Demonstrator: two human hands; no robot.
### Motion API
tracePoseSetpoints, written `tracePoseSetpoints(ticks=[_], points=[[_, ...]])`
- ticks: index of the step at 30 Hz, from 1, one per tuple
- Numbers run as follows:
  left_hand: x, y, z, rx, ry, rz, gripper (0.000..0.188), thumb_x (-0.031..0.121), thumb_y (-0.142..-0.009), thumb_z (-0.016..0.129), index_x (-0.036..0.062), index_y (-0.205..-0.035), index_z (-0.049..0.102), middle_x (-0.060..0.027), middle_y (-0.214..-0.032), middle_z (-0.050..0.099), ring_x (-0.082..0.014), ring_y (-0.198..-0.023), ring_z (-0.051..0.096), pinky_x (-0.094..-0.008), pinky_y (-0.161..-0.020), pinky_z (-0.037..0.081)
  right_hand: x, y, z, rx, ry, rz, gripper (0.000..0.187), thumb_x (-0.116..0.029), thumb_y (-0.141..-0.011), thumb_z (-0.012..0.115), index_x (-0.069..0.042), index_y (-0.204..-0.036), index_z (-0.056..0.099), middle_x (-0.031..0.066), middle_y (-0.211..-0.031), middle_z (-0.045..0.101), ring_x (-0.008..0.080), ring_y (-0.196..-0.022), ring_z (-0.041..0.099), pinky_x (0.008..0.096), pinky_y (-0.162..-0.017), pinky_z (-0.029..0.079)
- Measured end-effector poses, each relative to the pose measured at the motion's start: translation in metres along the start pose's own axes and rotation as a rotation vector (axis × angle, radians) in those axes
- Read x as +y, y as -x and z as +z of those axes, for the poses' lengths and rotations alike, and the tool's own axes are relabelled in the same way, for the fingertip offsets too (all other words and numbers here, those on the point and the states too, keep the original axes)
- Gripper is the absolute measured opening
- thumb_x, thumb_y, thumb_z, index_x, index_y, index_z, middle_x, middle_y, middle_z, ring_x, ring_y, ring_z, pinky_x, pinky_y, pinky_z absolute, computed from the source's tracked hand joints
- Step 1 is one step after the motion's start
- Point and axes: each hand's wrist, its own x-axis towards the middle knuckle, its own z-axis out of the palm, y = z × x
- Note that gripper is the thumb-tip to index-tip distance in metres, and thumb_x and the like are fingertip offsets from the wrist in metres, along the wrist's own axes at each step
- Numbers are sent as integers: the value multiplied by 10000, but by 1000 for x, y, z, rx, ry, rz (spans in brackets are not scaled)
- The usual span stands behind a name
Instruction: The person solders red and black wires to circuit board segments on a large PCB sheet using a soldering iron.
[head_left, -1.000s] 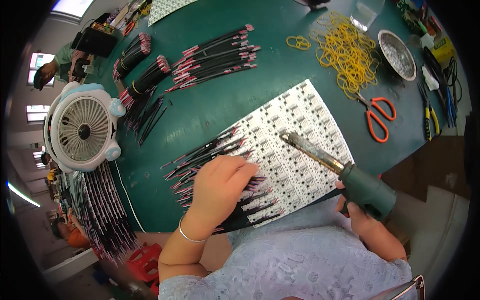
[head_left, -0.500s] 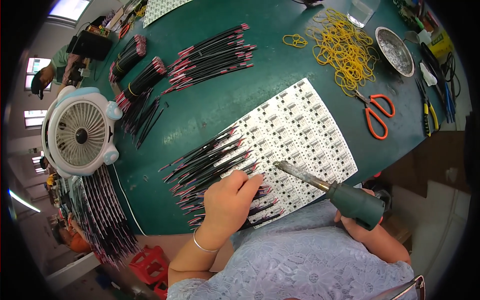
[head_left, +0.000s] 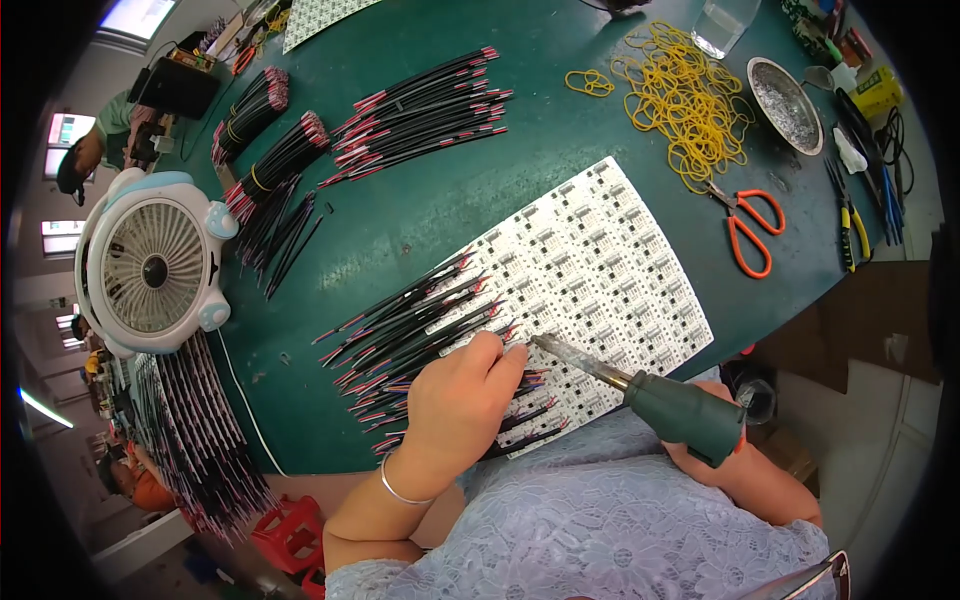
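Observation:
A white panel of small circuit boards (head_left: 610, 255) lies on the green table. Black-sheathed wires with red ends (head_left: 410, 325) run side by side over its left part, their tips on the boards. My left hand (head_left: 462, 400), a bangle at its wrist, rests over these wires, thumb and forefinger pinched together at a wire end; the fingers largely hide that wire. My right hand (head_left: 708, 462) is wrapped round the dark green handle of a soldering iron (head_left: 690, 415). The iron's metal tip is on or just above the panel, close beside my left fingertips; contact is unclear.
Bundled wires (head_left: 280, 150) and loose wires (head_left: 420, 115) lie farther back. On the right are yellow rubber bands (head_left: 685, 105), orange-handled scissors (head_left: 750, 230), a metal dish (head_left: 785, 105) and pliers (head_left: 850, 220). A fan (head_left: 155, 265) stands left, a person (head_left: 100, 150) beyond.
The soldering iron and my right hand have moved left, bringing the tip nearer my left fingertips. My left hand stays pinched in nearly the same place on the panel.

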Motion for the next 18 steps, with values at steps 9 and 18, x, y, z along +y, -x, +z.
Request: tracePoseSetpoints(ticks=[9,18], points=[[6,-8,-10,-108,-144,67,164,86,-711,606,69,-874,610,-47,-751,439,-162,-601,549,-288,-468,441,-6,-2,-8,-5,93,43,213,-53,-748,617,-32,-960,634,95,-799,622,239,-639,606,335,-559,467],[-2,2,2,4,-31,25,249,20,-659,632,94,-891,683,-33,-780,529,-194,-583,559,-302,-480,448,-5,2,-4,5,-135,80,193,-39,-846,566,28,-1026,583,82,-807,591,145,-591,599,283,-571,480]])
